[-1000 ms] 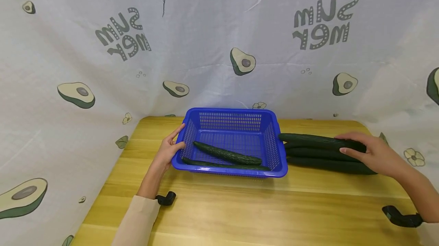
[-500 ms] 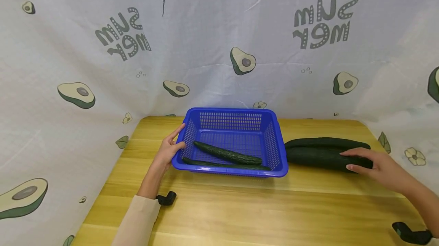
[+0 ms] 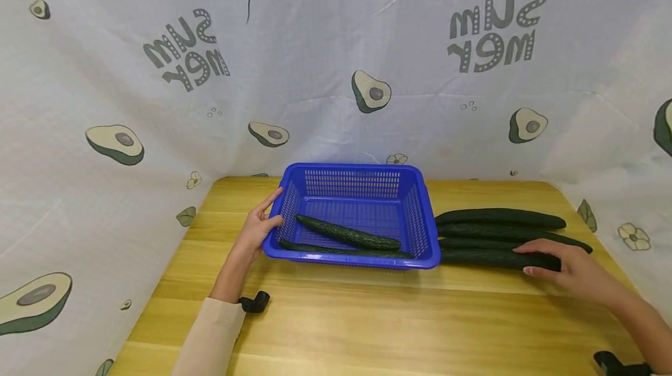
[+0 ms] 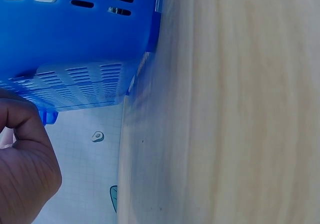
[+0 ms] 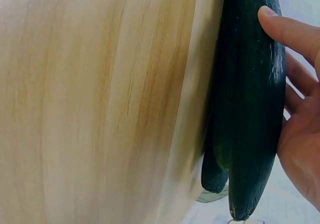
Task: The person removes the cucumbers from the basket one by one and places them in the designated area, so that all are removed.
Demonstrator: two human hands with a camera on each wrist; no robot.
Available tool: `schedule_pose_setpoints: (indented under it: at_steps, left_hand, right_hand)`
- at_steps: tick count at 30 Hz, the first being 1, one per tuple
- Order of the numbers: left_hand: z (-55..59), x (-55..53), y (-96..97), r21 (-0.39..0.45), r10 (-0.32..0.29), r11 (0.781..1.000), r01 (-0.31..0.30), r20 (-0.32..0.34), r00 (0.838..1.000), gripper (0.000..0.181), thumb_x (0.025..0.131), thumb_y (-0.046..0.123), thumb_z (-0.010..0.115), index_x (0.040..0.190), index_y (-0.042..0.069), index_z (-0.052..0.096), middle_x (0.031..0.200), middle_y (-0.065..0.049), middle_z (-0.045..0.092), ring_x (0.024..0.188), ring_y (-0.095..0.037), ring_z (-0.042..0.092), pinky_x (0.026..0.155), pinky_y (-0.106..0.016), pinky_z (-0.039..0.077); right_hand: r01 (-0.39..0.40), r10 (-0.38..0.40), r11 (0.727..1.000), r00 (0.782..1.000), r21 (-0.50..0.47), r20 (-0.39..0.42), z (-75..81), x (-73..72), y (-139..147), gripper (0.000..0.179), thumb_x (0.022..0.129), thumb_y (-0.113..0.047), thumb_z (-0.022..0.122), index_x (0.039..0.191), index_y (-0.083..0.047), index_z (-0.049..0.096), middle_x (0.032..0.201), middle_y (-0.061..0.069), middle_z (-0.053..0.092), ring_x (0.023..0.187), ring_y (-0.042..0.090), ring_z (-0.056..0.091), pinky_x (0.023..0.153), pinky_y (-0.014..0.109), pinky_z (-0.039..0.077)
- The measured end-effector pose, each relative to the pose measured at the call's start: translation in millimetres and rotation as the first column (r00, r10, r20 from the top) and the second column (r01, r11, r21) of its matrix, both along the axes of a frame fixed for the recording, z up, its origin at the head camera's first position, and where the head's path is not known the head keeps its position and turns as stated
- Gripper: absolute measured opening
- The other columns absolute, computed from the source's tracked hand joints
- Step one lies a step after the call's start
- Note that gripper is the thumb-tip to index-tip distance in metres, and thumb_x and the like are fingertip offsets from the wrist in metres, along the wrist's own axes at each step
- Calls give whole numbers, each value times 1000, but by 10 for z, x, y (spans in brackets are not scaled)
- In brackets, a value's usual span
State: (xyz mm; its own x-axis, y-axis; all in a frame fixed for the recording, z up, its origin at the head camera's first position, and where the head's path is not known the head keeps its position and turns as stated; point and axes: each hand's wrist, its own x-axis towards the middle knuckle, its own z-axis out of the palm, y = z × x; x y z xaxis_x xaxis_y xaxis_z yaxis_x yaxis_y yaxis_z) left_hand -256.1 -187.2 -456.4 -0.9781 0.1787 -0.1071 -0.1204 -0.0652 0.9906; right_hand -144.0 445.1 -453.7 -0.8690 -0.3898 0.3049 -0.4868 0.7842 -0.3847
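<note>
My left hand (image 3: 256, 231) grips the left rim of a blue plastic basket (image 3: 352, 167), thumb over the edge; the left wrist view shows its curled fingers beside the basket's side. Inside the basket lie a dark green bumpy cucumber (image 3: 350, 236) and a thinner-looking one (image 3: 341, 251) along the front wall. On the right, my right hand (image 3: 574, 271) holds the front cucumber (image 3: 485, 258) of a row near its right end. Up close in the right wrist view, the thumb presses one side of that cucumber (image 5: 252, 104) and the fingers go behind it.
Behind the held cucumber, several more cucumbers (image 3: 501, 218) lie side by side, left ends against the basket's right side. The wooden table (image 3: 357, 317) ends at a white curtain (image 3: 315, 61) printed with avocados, at the back and both sides.
My right hand has left a cucumber at the back of the row and moved toward the front one. The cucumbers now lie more spread out. Left hand and basket have stayed put.
</note>
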Motion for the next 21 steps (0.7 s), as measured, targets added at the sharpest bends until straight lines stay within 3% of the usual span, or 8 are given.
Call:
schedule_pose_setpoints:
  at_steps: [8, 16, 21]
  left_hand:
    - [-2, -6, -5, -6, 8, 1000, -8, 6, 1000, 83, 90, -7, 57, 160, 33, 38, 143, -33, 55, 92, -26, 76, 75, -40, 65]
    - [-4, -1, -6, 14, 1, 1000, -1, 11, 1000, 83, 91, -8, 57, 160, 33, 38, 143, -34, 55, 94, -30, 76, 74, -41, 65]
    - [-2, -8, -7, 5, 3, 1000, -3, 7, 1000, 82, 91, -7, 57, 160, 33, 38, 143, -34, 55, 94, -27, 76, 76, -40, 65]
  right_hand:
    - [26, -26, 999, 1000, 25, 1, -14, -48, -8, 47, 72, -9, 90, 114, -20, 74, 114, -24, 66, 108, -23, 47, 79, -1, 39]
    - [56, -52, 990, 998, 126, -36, -71, -52, -35, 49, 67, -12, 94, 111, -21, 74, 106, -6, 70, 91, -5, 57, 69, 20, 51]
    - [73, -70, 989, 997, 127, -29, -84, -40, -52, 48, 68, -13, 93, 112, -20, 74, 106, -5, 70, 91, -6, 56, 70, 19, 50]
